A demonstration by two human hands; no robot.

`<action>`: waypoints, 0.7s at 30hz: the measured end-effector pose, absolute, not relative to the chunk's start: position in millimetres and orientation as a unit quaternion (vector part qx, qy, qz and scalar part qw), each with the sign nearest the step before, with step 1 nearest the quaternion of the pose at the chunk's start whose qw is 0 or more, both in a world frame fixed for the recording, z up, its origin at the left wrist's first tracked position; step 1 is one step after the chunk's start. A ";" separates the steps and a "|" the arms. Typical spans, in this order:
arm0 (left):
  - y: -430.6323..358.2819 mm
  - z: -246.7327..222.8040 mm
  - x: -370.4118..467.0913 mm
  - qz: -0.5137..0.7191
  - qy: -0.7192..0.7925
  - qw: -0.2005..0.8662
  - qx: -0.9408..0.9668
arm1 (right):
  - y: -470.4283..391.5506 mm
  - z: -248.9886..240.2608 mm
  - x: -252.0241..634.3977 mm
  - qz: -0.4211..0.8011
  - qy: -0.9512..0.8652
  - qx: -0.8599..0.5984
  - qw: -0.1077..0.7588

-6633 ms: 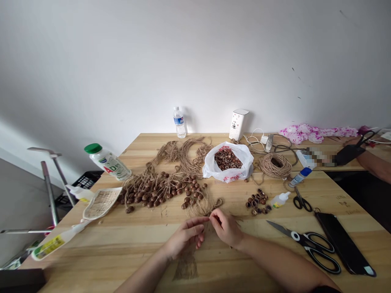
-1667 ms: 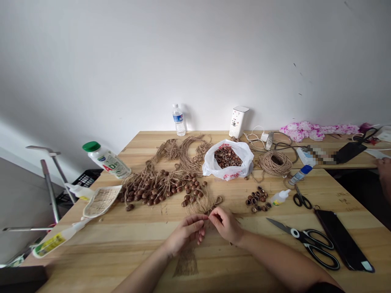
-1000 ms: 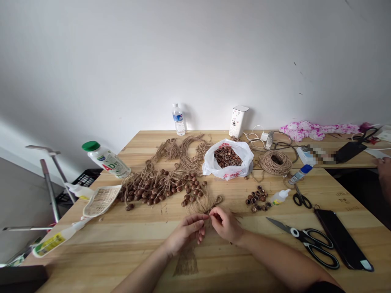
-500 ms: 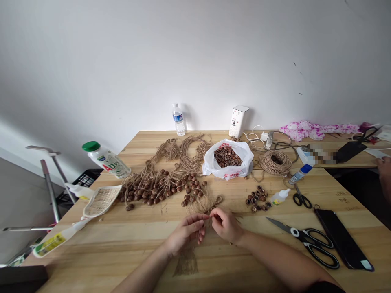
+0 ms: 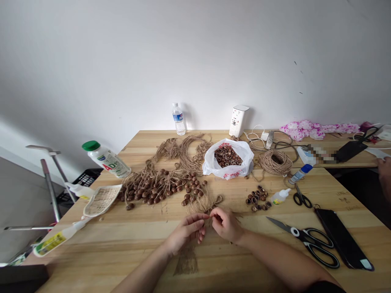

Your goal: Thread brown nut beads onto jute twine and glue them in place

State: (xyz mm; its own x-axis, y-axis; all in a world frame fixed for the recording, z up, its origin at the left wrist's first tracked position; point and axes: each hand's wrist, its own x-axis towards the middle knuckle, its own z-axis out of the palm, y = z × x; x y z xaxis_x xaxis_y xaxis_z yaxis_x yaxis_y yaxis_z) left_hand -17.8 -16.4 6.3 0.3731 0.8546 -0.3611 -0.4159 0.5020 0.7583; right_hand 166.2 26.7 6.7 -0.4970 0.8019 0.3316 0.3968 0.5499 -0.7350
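Observation:
Low in the middle of the view, my left hand [image 5: 189, 231] and my right hand [image 5: 226, 226] meet fingertip to fingertip. Both are closed, and what lies between their fingers is too small to make out. Just beyond them lies a bundle of twine [image 5: 216, 202] with a loop, its strands running toward brown nut shells [image 5: 192, 191]. A larger heap of shells on strings [image 5: 152, 191] spreads to the left. A white plastic bag [image 5: 209, 165] holds many open shells. Several loose cut shells [image 5: 258, 198] lie to the right, beside a small glue bottle [image 5: 279, 197].
Large scissors [image 5: 317, 244] and a black phone [image 5: 343, 238] lie at the right, near small scissors [image 5: 302, 199] and a twine coil [image 5: 275, 162]. A woven tray [image 5: 102, 200] and a green-capped bottle [image 5: 106, 160] are at the left. Another person's hand [image 5: 384, 171] shows far right.

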 end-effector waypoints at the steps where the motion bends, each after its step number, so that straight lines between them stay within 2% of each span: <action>1: -16.3 6.8 -17.7 0.408 0.384 0.777 0.286 | 26.8 6.2 166.3 0.298 -0.812 -0.369 0.340; 12: -16.1 8.5 -17.2 0.409 0.384 0.778 0.283 | 26.4 7.3 165.5 0.327 -0.799 -0.368 0.345; 21: -15.7 12.0 -16.6 0.405 0.386 0.777 0.289 | 28.6 -2.4 165.4 0.305 -0.796 -0.381 0.359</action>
